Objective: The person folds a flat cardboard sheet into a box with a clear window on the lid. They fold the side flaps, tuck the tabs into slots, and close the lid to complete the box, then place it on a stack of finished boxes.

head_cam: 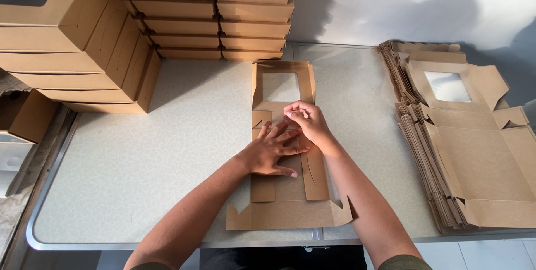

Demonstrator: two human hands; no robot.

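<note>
A flat brown cardboard box blank (287,214) with a window cut-out lies lengthwise in the middle of the table. My left hand (272,151) presses flat on its middle panel, fingers spread. My right hand (306,123) sits just beyond it, fingers curled and pinching a folded side flap of the blank. The flap along the right side stands folded over the panel.
A thick stack of unfolded windowed box blanks (469,153) lies at the right. Stacks of assembled brown boxes (78,41) stand at the far left and along the back (223,18). The table's metal rim (39,231) runs along the near and left edges.
</note>
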